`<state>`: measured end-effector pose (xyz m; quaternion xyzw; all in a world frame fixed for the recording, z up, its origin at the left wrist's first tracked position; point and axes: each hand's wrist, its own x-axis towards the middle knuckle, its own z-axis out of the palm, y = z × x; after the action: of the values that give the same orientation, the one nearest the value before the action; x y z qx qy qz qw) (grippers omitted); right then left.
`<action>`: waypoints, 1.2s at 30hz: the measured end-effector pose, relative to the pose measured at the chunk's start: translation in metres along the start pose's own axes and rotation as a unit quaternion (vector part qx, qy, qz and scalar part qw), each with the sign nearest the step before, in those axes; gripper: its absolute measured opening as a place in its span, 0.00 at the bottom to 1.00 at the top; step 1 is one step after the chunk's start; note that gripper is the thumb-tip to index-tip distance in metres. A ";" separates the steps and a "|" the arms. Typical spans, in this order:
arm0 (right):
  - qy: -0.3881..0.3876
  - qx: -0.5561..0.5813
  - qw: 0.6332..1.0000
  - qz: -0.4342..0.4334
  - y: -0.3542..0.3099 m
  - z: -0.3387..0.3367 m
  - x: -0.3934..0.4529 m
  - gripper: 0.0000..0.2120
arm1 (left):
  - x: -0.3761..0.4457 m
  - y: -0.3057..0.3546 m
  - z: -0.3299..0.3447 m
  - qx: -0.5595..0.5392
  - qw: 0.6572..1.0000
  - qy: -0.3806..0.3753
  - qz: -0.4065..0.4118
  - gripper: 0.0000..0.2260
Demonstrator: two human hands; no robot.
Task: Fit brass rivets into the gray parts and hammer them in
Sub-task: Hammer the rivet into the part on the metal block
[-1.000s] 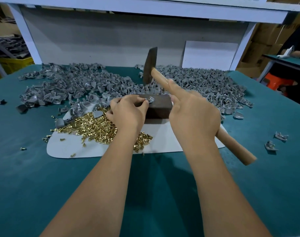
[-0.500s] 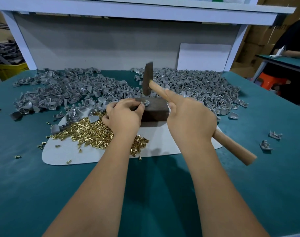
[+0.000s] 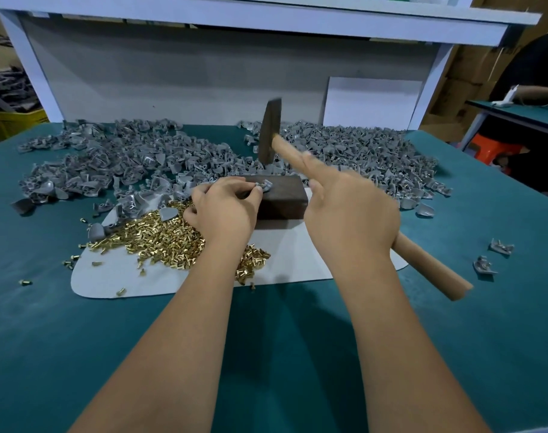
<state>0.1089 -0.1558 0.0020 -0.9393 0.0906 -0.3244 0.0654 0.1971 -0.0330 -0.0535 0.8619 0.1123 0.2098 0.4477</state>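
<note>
Hands at centre frame, our left hand [image 3: 226, 210] pinched a small gray metal part [image 3: 264, 185] on the dark wooden block [image 3: 282, 198], our right hand [image 3: 351, 210] gripped the raised wooden-handled hammer [image 3: 269, 132], index finger along its handle, loose brass rivets [image 3: 160, 239] heaped lower left.

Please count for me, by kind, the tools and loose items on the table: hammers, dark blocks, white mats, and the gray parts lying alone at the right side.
hammer: 1
dark block: 1
white mat: 1
gray parts lying alone at the right: 2
Total: 5
</note>
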 end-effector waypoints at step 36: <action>0.023 0.048 0.995 0.087 0.019 0.016 0.006 0.15 | -0.005 0.004 -0.015 -0.113 0.991 -0.074 0.005 0.09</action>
<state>0.1213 -0.1742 -0.0098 -0.9159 0.1574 -0.3433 0.1361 0.1858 -0.0261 -0.0436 0.8196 0.0499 0.1590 0.5482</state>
